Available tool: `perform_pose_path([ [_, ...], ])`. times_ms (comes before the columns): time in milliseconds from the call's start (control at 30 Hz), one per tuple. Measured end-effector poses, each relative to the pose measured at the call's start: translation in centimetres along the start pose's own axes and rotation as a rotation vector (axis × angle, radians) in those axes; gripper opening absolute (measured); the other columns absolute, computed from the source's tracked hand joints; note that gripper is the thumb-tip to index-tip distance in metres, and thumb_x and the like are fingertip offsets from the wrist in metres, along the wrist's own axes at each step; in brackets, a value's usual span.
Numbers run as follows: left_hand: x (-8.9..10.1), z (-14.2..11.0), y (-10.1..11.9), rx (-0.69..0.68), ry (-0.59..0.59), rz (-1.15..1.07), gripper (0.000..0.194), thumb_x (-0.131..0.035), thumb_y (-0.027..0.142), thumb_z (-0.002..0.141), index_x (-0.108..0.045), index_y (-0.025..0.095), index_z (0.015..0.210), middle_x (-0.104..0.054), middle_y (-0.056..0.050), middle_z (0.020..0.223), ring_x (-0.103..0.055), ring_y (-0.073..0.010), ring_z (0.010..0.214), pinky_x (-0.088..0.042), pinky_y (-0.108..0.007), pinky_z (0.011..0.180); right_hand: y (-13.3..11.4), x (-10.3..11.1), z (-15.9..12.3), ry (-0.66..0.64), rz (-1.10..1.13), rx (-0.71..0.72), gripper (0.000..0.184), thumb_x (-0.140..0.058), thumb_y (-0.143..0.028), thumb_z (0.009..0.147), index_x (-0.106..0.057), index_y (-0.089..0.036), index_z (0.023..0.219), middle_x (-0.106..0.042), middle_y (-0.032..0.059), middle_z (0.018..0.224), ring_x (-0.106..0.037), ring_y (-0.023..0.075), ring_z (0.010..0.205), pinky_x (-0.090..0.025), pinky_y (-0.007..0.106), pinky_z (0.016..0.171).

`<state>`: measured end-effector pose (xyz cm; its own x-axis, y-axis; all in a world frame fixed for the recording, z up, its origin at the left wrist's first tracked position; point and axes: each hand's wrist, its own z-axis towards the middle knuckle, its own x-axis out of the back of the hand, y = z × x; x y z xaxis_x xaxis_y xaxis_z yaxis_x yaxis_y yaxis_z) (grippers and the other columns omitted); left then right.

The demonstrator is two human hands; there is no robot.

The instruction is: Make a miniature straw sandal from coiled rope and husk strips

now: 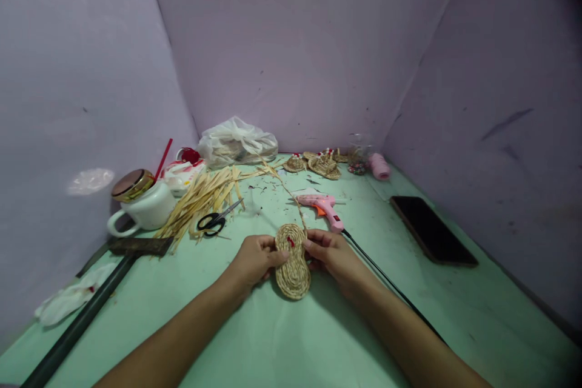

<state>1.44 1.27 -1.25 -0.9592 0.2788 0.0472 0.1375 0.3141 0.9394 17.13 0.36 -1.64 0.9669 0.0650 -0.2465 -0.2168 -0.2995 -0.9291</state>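
Note:
A coiled straw piece shaped like a figure eight (293, 276), with a small red mark in its upper coil, is held up between both hands. My left hand (257, 262) pinches its left edge, thumb on the front. On the right side, my right hand (331, 253) grips the upper edge where a thin braided straw cord (297, 206) leaves the coil and trails away toward the back. A pink glue gun (322, 205) lies just beyond my right hand, its black cable (386, 279) running past my forearm. Fingers behind the piece are partly hidden.
Black-handled scissors (213, 221) lie beside loose straw strips (202, 194). Left stand a white mug (152, 206) and a hammer-like tool (122, 273). Behind are a plastic bag (239, 139), woven straw pieces (322, 163) and pink thread (379, 167). A phone (431, 229) lies right.

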Motion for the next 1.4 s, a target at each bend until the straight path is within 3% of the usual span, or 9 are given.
perform_pose_path([
  [67, -0.4, -0.1, 0.0, 0.038, -0.040, -0.115, 0.019, -0.067, 0.023, 0.056, -0.061, 0.008, 0.067, -0.051, 0.003, 0.043, -0.042, -0.0062, 0.038, -0.035, -0.019, 0.042, 0.1, -0.1, -0.1, -0.005, 0.002, 0.013, 0.029, -0.072, -0.032, 0.054, -0.066, -0.013, 0.075, -0.062, 0.0002, 0.062, -0.051, 0.0086, 0.053, -0.040, 0.020, 0.048],
  [167, -0.5, -0.2, 0.0, 0.076, -0.045, -0.248, 0.019, -0.070, 0.018, 0.052, -0.063, 0.008, 0.066, -0.061, -0.003, 0.052, -0.056, -0.0127, 0.052, -0.044, -0.024, 0.056, 0.0, -0.2, -0.2, -0.038, 0.032, 0.023, 0.030, -0.072, -0.032, 0.055, -0.066, -0.013, 0.076, -0.063, 0.0015, 0.065, -0.052, 0.0092, 0.055, -0.042, 0.021, 0.051],
  [400, -0.2, 0.2, 0.2, 0.100, 0.030, -0.273, 0.016, -0.069, 0.016, 0.055, -0.065, 0.008, 0.068, -0.062, -0.004, 0.054, -0.054, -0.0092, 0.046, -0.040, -0.019, 0.047, -0.2, 0.0, 0.1, 0.116, 0.027, 0.004, 0.030, -0.074, -0.026, 0.052, -0.064, -0.012, 0.077, -0.062, 0.0013, 0.064, -0.055, 0.0107, 0.058, -0.043, 0.021, 0.048],
  [633, -0.3, 0.0, -0.2, 0.058, -0.061, -0.301, 0.029, -0.075, 0.021, 0.046, -0.067, 0.006, 0.069, -0.066, -0.008, 0.060, -0.061, -0.0172, 0.059, -0.047, -0.029, 0.065, 0.4, 0.0, 0.1, 0.140, 0.030, -0.004, 0.027, -0.076, -0.027, 0.047, -0.061, -0.011, 0.064, -0.059, -0.0012, 0.051, -0.052, 0.0083, 0.048, -0.044, 0.021, 0.047],
  [833, -0.3, 0.1, -0.4, 0.043, -0.080, -0.274, 0.029, -0.073, 0.022, 0.047, -0.067, 0.006, 0.070, -0.068, -0.010, 0.065, -0.062, -0.0205, 0.063, -0.047, -0.035, 0.071, 0.5, -0.2, 0.1, 0.128, 0.034, 0.020, 0.029, -0.077, -0.029, 0.046, -0.061, -0.011, 0.062, -0.057, -0.0018, 0.047, -0.051, 0.0080, 0.046, -0.046, 0.021, 0.045],
  [1000, -0.5, 0.3, -0.4, 0.047, -0.050, -0.301, 0.029, -0.071, 0.021, 0.049, -0.067, 0.007, 0.075, -0.068, -0.009, 0.066, -0.062, -0.0189, 0.061, -0.047, -0.032, 0.068, 0.7, -0.4, 0.3, 0.193, 0.045, 0.099, 0.030, -0.076, -0.027, 0.048, -0.062, -0.013, 0.070, -0.059, -0.0022, 0.050, -0.054, 0.0104, 0.047, -0.048, 0.023, 0.044],
  [1100, -0.5, 0.3, -0.5, 0.048, -0.051, -0.296, 0.028, -0.070, 0.020, 0.051, -0.067, 0.007, 0.076, -0.068, -0.009, 0.065, -0.062, -0.0181, 0.061, -0.047, -0.030, 0.065, 0.8, -0.5, 0.3, 0.240, -0.002, 0.139, 0.024, -0.075, -0.026, 0.050, -0.062, -0.012, 0.064, -0.060, -0.0006, 0.050, -0.055, 0.0106, 0.046, -0.048, 0.024, 0.045],
  [1300, -0.6, 0.2, -0.3, 0.054, -0.056, -0.264, 0.023, -0.068, 0.018, 0.051, -0.067, 0.007, 0.071, -0.067, -0.007, 0.061, -0.060, -0.0171, 0.060, -0.045, -0.028, 0.062, 1.2, -0.6, 0.3, 0.239, 0.009, 0.114, 0.022, -0.075, -0.025, 0.049, -0.061, -0.013, 0.060, -0.059, -0.0004, 0.048, -0.055, 0.0115, 0.046, -0.049, 0.025, 0.046],
  [1400, -0.6, 0.2, -0.1, 0.059, -0.049, -0.249, 0.023, -0.068, 0.018, 0.052, -0.066, 0.006, 0.071, -0.064, -0.006, 0.058, -0.057, -0.0130, 0.053, -0.041, -0.022, 0.051, 1.0, -0.6, 0.3, 0.219, 0.024, 0.092, 0.022, -0.074, -0.024, 0.050, -0.061, -0.013, 0.063, -0.059, -0.0003, 0.051, -0.056, 0.0113, 0.048, -0.049, 0.026, 0.049],
])
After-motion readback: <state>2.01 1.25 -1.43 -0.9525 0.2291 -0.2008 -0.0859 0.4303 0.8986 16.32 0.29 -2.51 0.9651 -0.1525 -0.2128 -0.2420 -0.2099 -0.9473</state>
